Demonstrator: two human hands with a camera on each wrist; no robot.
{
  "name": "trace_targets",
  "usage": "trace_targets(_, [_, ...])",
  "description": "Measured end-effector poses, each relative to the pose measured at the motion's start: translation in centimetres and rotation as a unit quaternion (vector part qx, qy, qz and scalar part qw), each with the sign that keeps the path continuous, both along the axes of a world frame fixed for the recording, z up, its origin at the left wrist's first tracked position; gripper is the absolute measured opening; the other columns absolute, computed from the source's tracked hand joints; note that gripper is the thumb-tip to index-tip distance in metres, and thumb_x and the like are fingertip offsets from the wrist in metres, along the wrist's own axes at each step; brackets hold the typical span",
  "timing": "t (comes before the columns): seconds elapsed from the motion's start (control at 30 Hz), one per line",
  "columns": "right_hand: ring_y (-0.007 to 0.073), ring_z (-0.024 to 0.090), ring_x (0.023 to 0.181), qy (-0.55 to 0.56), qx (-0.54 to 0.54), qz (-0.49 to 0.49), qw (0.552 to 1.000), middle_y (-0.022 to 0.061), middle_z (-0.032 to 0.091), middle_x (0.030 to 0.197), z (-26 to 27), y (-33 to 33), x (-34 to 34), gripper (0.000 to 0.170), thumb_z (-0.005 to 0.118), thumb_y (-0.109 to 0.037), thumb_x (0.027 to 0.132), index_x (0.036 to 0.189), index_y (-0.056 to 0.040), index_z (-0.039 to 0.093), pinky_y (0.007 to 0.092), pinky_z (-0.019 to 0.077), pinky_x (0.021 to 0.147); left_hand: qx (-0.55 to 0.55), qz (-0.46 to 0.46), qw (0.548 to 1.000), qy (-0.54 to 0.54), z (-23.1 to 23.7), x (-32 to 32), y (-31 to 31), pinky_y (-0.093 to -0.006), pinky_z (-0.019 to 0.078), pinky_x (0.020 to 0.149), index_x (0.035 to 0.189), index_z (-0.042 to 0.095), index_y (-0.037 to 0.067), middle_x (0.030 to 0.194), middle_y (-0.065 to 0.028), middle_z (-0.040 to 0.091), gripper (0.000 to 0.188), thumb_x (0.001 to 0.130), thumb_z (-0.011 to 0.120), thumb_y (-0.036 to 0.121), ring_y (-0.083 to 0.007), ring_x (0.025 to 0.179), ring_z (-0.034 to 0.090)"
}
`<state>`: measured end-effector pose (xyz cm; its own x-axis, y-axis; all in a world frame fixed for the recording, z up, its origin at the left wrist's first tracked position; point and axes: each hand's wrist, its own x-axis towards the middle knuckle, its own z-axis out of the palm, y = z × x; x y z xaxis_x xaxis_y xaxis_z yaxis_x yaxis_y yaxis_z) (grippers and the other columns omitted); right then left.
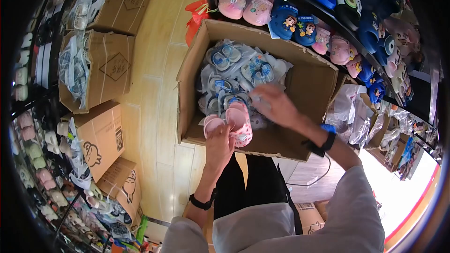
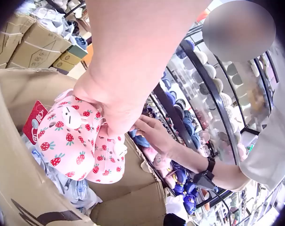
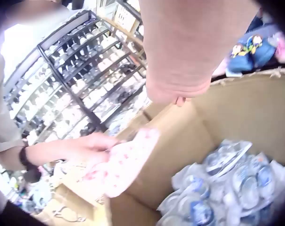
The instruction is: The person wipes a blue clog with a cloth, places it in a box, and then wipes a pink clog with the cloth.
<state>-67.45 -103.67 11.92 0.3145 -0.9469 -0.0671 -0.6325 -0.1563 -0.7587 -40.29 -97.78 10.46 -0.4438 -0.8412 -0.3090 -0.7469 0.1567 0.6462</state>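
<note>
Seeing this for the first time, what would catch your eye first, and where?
Probably the pink strawberry-print clogs, held in the left hand above the near side of a big open carton. Next, the bagged shoes with blue details heaped inside it, then the pink and blue clogs beyond its far edge.

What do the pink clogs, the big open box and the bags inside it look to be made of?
Pink clogs: probably moulded foam or soft plastic, smooth with a slight sheen; thick rounded walls suggest it.

Box: corrugated cardboard, matte brown, with ragged, torn-looking edges.

Bags: thin, clear-to-milky plastic film, judging by the crinkles and by the footwear showing through.
</note>
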Motion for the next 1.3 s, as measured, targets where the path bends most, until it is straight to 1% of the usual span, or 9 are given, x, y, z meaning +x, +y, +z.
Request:
trace_targets(0.1, [0.0357,0.06,0.112,-0.037,0.005,0.102,0.994,0.0128,0.059,0.117,0.7,4.1,4.0,0.043,0.072,-0.018,0.089,0.128,-0.0077,0.057,0.0451,0.051,0.096,-0.033,-0.035,0.999,-0.006,0.9,-1.0,-1.1,-0.0476,0.0458,0.094,0.12,0.063,0.004,0.104,-0.0162,0.065,0.04,0.082,0.072,0.009,-0.0348,0.101,0.063])
trace_targets(0.3, [0.0367,0.058,0.111,0.028,0.038,0.038,0.998,0.0143,0.059,0.115,0.8,6.1,6.8,0.064,0.075,-0.01,0.081,0.138,-0.0078,0.047,0.0476,0.0472,0.097,-0.083,-0.068,0.994,0.0,1.0,-2.8,-1.5,-0.0459,0.0404,0.103,0.116,0.065,0.005,0.109,-0.0148,0.063,0.038,0.079,0.071,0.007,-0.0328,0.111,0.058])
trace_targets(0.4, [0.0352,0.052,0.118,-0.02,0.123,0.003,0.992,0.0162,0.059,0.117,-1.0,6.3,7.3,0.06,0.073,-0.005,0.082,0.137,-0.0072,0.051,0.047,0.0383,0.107,-0.091,-0.088,0.992,-0.001,0.8,-3.3,-1.3,-0.0479,0.0384,0.105,0.117,0.065,0.006,0.112,-0.0134,0.06,0.04,0.077,0.071,0.007,-0.0328,0.115,0.055])
trace_targets(0.7, [0.0355,0.064,0.11,-0.206,0.175,-0.022,0.963,0.0212,0.065,0.118,-1.2,5.0,4.8,0.055,0.075,-0.005,0.079,0.131,-0.0052,0.056,0.0435,0.0509,0.095,-0.079,-0.073,0.993,0.049,2.0,-3.9,-2.3,-0.049,0.0384,0.106,0.121,0.062,0.009,0.114,-0.0123,0.057,0.044,0.079,0.068,0.0,-0.0342,0.116,0.051])
trace_targets(0.87, [0.0341,0.066,0.104,-0.138,0.2,0.017,0.97,0.0161,0.068,0.112,-0.7,4.8,3.7,0.039,0.079,-0.013,0.081,0.116,-0.0048,0.065,0.0423,0.0524,0.091,0.055,0.053,0.975,0.207,2.1,-4.4,-2.3,-0.0506,0.0412,0.102,0.124,0.06,0.006,0.118,-0.0143,0.057,0.043,0.083,0.07,-0.001,-0.0373,0.117,0.05])
trace_targets(1.0, [0.0328,0.068,0.091,-0.023,0.238,-0.025,0.971,0.0143,0.072,0.097,1.7,3.4,2.9,0.028,0.079,-0.025,0.081,0.102,-0.0079,0.072,0.044,0.053,0.085,-0.048,0.095,0.965,0.24,4.1,-5.2,-2.5,-0.0495,0.0425,0.103,0.13,0.056,0.002,0.126,-0.0184,0.057,0.049,0.086,0.075,0.004,-0.0386,0.118,0.052])
trace_targets(1.1, [0.0328,0.066,0.091,0.138,0.023,-0.072,0.988,0.014,0.07,0.094,2.3,0.7,-0.2,0.03,0.081,-0.031,0.08,0.102,-0.0126,0.074,0.0456,0.0512,0.086,-0.085,0.119,0.966,0.215,5.1,-3.9,-2.3,-0.0459,0.0427,0.105,0.133,0.054,0.0,0.129,-0.0224,0.054,0.05,0.088,0.074,0.008,-0.039,0.118,0.054])
trace_targets(1.17, [0.0335,0.063,0.097,0.201,-0.156,-0.106,0.961,0.015,0.066,0.096,2.6,-2.1,-3.2,0.031,0.08,-0.036,0.081,0.098,-0.0115,0.073,0.0477,0.0479,0.091,-0.051,0.13,0.971,0.193,3.6,-1.7,-1.2,-0.04,0.0451,0.101,0.129,0.053,-0.002,0.121,-0.0186,0.058,0.041,0.094,0.069,0.008,-0.0312,0.112,0.058])
trace_targets(1.3, [0.0355,0.057,0.102,0.271,-0.222,-0.145,0.925,0.0163,0.059,0.099,5.4,-7.9,-6.3,0.034,0.075,-0.039,0.087,0.099,-0.0072,0.069,0.0506,0.0412,0.098,0.124,0.218,0.954,0.161,-0.1,3.3,3.1,-0.0347,0.0505,0.087,0.119,0.06,0.0,0.102,-0.0139,0.066,0.023,0.099,0.064,0.01,-0.0227,0.094,0.063])
